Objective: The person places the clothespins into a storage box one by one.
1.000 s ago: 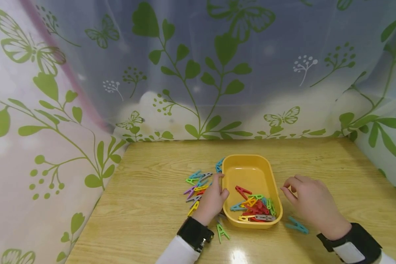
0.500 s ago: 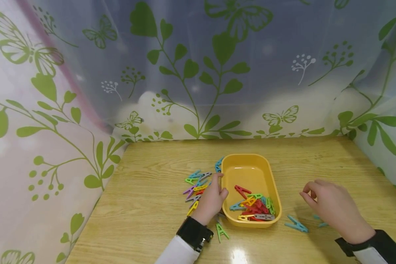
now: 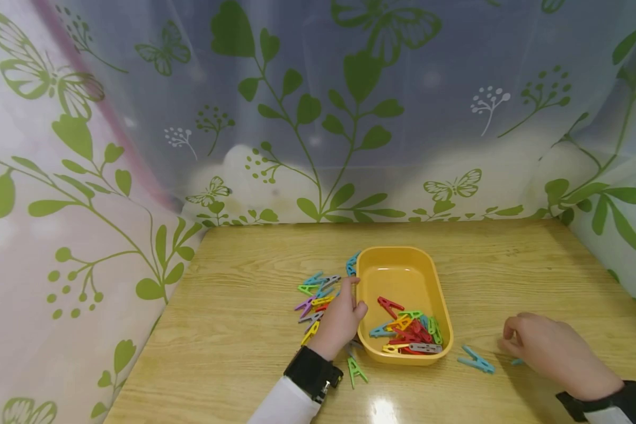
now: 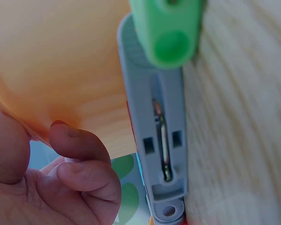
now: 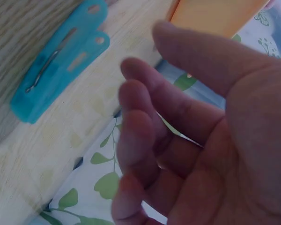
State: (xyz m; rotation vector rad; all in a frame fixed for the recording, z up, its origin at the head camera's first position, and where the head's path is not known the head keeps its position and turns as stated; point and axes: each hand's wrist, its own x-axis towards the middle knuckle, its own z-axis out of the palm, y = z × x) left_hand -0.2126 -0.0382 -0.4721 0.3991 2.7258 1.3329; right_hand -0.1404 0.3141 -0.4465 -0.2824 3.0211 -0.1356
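A yellow plastic basin (image 3: 437, 282) stands on the table, with several coloured clothespins (image 3: 413, 333) heaped at its near end. My left hand (image 3: 337, 323) grips the basin's left rim; in the left wrist view the fingers (image 4: 82, 145) are curled at the basin wall. Close to that hand lie a grey clothespin (image 4: 154, 126) and a green clothespin (image 4: 173, 42). My right hand (image 3: 559, 353) is to the right of the basin, fingers loosely bent with nothing between them. Under it a blue clothespin (image 5: 61, 61) lies mostly hidden in the head view.
Another blue clothespin (image 3: 476, 360) lies between the basin and my right hand. Left of the basin is a loose pile of mixed clothespins (image 3: 315, 300). A green clothespin (image 3: 356, 372) lies near my left wrist. Patterned curtains (image 3: 318, 118) border the wooden table (image 3: 244, 353).
My right hand has moved right and toward the near edge, away from the basin, over a second blue clothespin. The left hand stays at the basin rim.
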